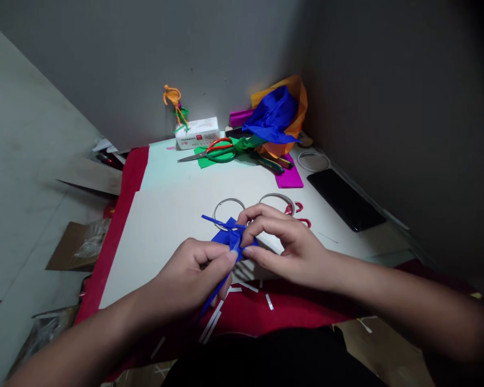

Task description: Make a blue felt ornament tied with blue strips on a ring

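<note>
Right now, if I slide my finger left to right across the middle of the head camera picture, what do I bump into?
Brown cardboard → left hand → blue paper-like piece between the hands → right hand → black phone.

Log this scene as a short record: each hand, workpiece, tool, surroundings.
Left hand: pinching the blue piece
Right hand: thumb and fingertips on the same piece
Workpiece colour: blue
Tool: scissors, lying beyond the hands, blades toward picture left
Far side: orange figure on a white box; crumpled blue sheet
Picture right: black phone, lying flat
</note>
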Available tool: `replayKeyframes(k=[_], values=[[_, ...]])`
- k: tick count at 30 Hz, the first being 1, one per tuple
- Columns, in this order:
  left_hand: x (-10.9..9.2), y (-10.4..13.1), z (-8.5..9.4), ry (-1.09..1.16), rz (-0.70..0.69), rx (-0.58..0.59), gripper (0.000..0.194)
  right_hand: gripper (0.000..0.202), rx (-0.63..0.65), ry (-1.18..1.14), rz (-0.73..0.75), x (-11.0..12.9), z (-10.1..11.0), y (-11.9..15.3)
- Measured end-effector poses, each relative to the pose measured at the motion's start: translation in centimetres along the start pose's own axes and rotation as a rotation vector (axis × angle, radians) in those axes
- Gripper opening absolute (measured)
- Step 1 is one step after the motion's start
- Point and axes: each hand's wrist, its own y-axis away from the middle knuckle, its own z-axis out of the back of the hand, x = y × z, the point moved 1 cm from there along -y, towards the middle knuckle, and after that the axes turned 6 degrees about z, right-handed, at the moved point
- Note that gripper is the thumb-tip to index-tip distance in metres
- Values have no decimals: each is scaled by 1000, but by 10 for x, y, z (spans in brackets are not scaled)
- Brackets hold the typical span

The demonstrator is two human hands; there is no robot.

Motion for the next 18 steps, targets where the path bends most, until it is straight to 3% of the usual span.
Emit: replayKeyframes(k=[7,18], values=[[0,-4,0,-148,-132,-34,30,7,-57,-148,-161,-2,-8,4],[1,-4,-4,-208,-71,-29,40,30,-104,-487,-299,-3,-9,3]])
